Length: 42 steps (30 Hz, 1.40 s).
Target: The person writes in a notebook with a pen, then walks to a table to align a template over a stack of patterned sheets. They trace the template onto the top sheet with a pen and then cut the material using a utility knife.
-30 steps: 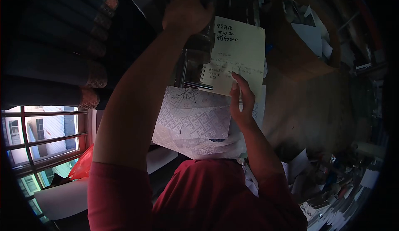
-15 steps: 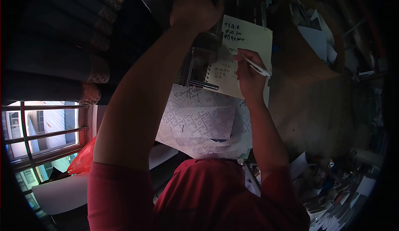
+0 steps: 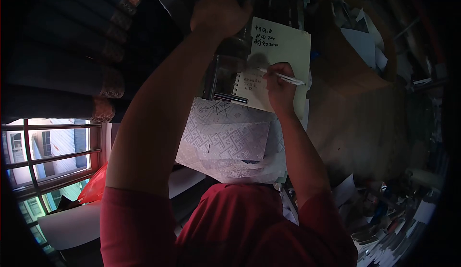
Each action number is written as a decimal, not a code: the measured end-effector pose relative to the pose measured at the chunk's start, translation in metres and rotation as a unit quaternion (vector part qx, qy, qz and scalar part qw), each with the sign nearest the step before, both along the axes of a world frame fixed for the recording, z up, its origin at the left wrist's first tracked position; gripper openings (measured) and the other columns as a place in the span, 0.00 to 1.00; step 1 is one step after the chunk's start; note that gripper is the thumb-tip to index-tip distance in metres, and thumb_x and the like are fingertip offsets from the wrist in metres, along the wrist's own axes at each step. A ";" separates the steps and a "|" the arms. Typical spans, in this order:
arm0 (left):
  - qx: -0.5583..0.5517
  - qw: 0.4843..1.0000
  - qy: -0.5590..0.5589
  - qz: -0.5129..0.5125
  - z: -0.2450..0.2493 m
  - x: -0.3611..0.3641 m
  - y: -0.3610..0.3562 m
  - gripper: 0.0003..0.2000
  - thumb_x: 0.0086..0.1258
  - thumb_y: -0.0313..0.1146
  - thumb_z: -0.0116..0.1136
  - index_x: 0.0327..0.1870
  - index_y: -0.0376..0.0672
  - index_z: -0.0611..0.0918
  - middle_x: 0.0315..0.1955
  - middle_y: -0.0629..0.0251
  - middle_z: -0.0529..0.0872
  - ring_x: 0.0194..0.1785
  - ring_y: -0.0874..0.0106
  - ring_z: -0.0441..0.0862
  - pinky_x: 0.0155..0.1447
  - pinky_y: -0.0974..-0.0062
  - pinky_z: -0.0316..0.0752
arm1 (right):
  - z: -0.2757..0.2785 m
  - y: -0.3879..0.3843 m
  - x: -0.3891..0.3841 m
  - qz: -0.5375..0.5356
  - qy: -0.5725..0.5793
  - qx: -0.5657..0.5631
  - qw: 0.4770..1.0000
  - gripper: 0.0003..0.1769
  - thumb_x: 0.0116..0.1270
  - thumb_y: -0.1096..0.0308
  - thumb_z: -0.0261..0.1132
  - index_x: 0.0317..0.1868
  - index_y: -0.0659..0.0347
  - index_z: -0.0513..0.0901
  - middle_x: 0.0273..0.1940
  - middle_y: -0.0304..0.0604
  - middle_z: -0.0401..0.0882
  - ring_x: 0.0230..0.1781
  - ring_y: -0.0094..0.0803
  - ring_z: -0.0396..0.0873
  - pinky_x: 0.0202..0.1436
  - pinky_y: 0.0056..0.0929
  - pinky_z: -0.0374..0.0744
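Observation:
My right hand (image 3: 281,91) is closed around a white pen (image 3: 292,79), with the pen's tip over the page of a spiral notebook (image 3: 285,38). Bold black handwriting covers the upper part of the page, and fainter, smaller lines sit lower down. Up in the dark, my left hand (image 3: 220,12) reaches to the left of the notebook, close to a dark thing I cannot make out; shadow hides most of its fingers. A dark, shiny pen (image 3: 231,98) lies by the notebook's lower left corner, below a dark clear-sided box (image 3: 223,72).
A patterned pale sheet (image 3: 230,142) lies between the notebook and my body. An open cardboard box (image 3: 389,60) with papers stands to the right. Stacked papers (image 3: 394,238) lie low on the right. On the left are a barred window (image 3: 53,147) and a red plastic bag (image 3: 93,185).
My right hand has moved slightly down and left over the page, and the white pen now lies at a flatter angle. My left hand has barely shifted. The whole view has slid a little left.

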<state>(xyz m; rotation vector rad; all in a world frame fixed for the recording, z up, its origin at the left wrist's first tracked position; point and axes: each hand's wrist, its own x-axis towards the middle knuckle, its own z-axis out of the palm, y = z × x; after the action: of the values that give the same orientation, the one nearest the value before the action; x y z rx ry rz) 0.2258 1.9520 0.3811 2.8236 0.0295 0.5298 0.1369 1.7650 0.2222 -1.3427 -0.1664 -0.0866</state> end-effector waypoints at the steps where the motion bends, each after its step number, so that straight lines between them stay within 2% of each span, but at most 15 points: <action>1: -0.007 1.000 0.000 0.003 0.000 -0.001 -0.001 0.28 0.73 0.56 0.59 0.69 0.51 0.79 0.69 0.55 0.78 0.71 0.55 0.77 0.73 0.59 0.74 | 0.000 0.000 0.000 -0.003 -0.002 0.003 1.000 0.08 0.70 0.83 0.62 0.45 0.63 0.75 0.38 0.36 0.78 0.35 0.17 0.75 0.39 0.19 0.76; 8: 0.015 1.000 -0.016 -0.016 -0.003 0.004 0.004 0.28 0.73 0.56 0.60 0.69 0.51 0.79 0.69 0.56 0.78 0.71 0.56 0.77 0.73 0.60 0.74 | -0.003 0.000 0.002 -0.001 0.003 0.014 1.000 0.08 0.70 0.82 0.62 0.45 0.62 0.75 0.38 0.36 0.78 0.35 0.17 0.75 0.38 0.19 0.75; 10: -0.002 1.000 0.005 0.004 0.000 0.001 0.000 0.28 0.72 0.55 0.60 0.69 0.51 0.79 0.69 0.55 0.79 0.71 0.55 0.77 0.73 0.60 0.75 | -0.004 -0.001 0.002 0.005 -0.022 -0.007 1.000 0.06 0.75 0.80 0.56 0.47 0.62 0.75 0.39 0.37 0.80 0.35 0.17 0.78 0.33 0.17 0.76; 13: -0.005 1.000 0.001 -0.002 0.000 0.002 0.001 0.28 0.72 0.55 0.60 0.68 0.51 0.80 0.68 0.54 0.79 0.70 0.55 0.78 0.73 0.60 0.75 | 0.001 0.000 0.001 -0.001 0.011 -0.001 1.000 0.06 0.71 0.81 0.61 0.44 0.62 0.75 0.37 0.36 0.78 0.34 0.16 0.74 0.36 0.19 0.74; 29: -0.001 0.999 -0.035 -0.026 -0.010 0.007 0.007 0.26 0.72 0.52 0.61 0.66 0.49 0.81 0.64 0.53 0.82 0.67 0.53 0.80 0.71 0.61 0.76 | -0.001 0.005 -0.004 -0.017 0.021 0.018 0.999 0.04 0.72 0.80 0.61 0.43 0.62 0.77 0.36 0.34 0.79 0.33 0.16 0.74 0.36 0.19 0.75; 31: 0.000 0.999 -0.037 -0.030 -0.013 0.014 0.012 0.27 0.71 0.54 0.59 0.66 0.50 0.81 0.65 0.53 0.81 0.68 0.51 0.78 0.71 0.56 0.76 | 0.002 0.002 -0.016 -0.053 0.013 0.012 0.998 0.05 0.72 0.80 0.61 0.45 0.63 0.79 0.36 0.36 0.81 0.34 0.20 0.77 0.39 0.21 0.77; 33: -0.009 0.997 -0.038 -0.061 -0.010 0.014 0.014 0.26 0.72 0.53 0.60 0.65 0.47 0.82 0.64 0.50 0.82 0.67 0.50 0.79 0.71 0.58 0.75 | 0.013 -0.012 -0.048 -0.095 -0.028 -0.067 0.993 0.08 0.72 0.80 0.60 0.48 0.63 0.82 0.37 0.39 0.82 0.38 0.24 0.81 0.44 0.24 0.79; 34: 0.004 0.994 -0.073 -0.081 -0.028 0.027 0.027 0.25 0.73 0.51 0.61 0.64 0.45 0.82 0.62 0.49 0.83 0.66 0.50 0.79 0.71 0.58 0.75 | 0.019 -0.019 -0.065 -0.117 -0.045 -0.070 0.990 0.09 0.72 0.81 0.60 0.49 0.63 0.82 0.38 0.40 0.83 0.40 0.25 0.81 0.46 0.25 0.79; 37: 0.046 0.992 -0.080 -0.090 -0.035 0.035 0.037 0.22 0.76 0.48 0.60 0.64 0.45 0.81 0.62 0.51 0.84 0.65 0.50 0.81 0.68 0.61 0.77 | 0.021 -0.048 -0.111 -0.193 -0.122 -0.096 0.969 0.11 0.73 0.82 0.60 0.53 0.65 0.82 0.42 0.42 0.85 0.44 0.27 0.83 0.50 0.25 0.80; 39: 0.072 0.982 -0.107 -0.137 -0.053 0.057 0.063 0.22 0.78 0.47 0.58 0.65 0.42 0.80 0.63 0.51 0.83 0.67 0.52 0.80 0.70 0.62 0.75 | 0.018 -0.065 -0.145 -0.216 -0.095 -0.078 0.969 0.13 0.71 0.83 0.62 0.53 0.65 0.82 0.43 0.43 0.85 0.43 0.27 0.83 0.50 0.25 0.80; 40: 0.011 0.993 -0.023 -0.112 -0.042 0.053 0.055 0.23 0.79 0.46 0.57 0.66 0.40 0.79 0.65 0.50 0.82 0.69 0.52 0.78 0.73 0.62 0.72 | 0.013 -0.072 -0.160 -0.226 -0.094 -0.088 0.966 0.14 0.71 0.83 0.63 0.54 0.64 0.82 0.43 0.43 0.85 0.43 0.27 0.84 0.48 0.25 0.80; 41: 0.032 0.990 -0.045 -0.132 -0.053 0.067 0.069 0.23 0.80 0.46 0.55 0.66 0.38 0.79 0.66 0.48 0.80 0.71 0.51 0.75 0.76 0.62 0.69 | 0.010 -0.080 -0.177 -0.235 -0.089 -0.095 0.963 0.15 0.70 0.83 0.63 0.55 0.63 0.83 0.44 0.42 0.85 0.42 0.27 0.84 0.47 0.26 0.81; 42: 0.032 0.989 -0.056 -0.136 -0.062 0.076 0.082 0.22 0.79 0.43 0.57 0.65 0.38 0.80 0.65 0.48 0.81 0.69 0.53 0.78 0.74 0.63 0.71 | 0.012 -0.092 -0.195 -0.266 -0.095 -0.107 0.953 0.15 0.70 0.83 0.63 0.55 0.63 0.83 0.44 0.42 0.85 0.42 0.27 0.84 0.47 0.26 0.81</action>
<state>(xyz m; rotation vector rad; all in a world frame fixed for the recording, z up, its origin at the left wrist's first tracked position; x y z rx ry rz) 0.3022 2.0338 0.3191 2.7905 -0.3946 0.6318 -0.0577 1.6728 0.2344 -1.5682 0.0313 -0.6702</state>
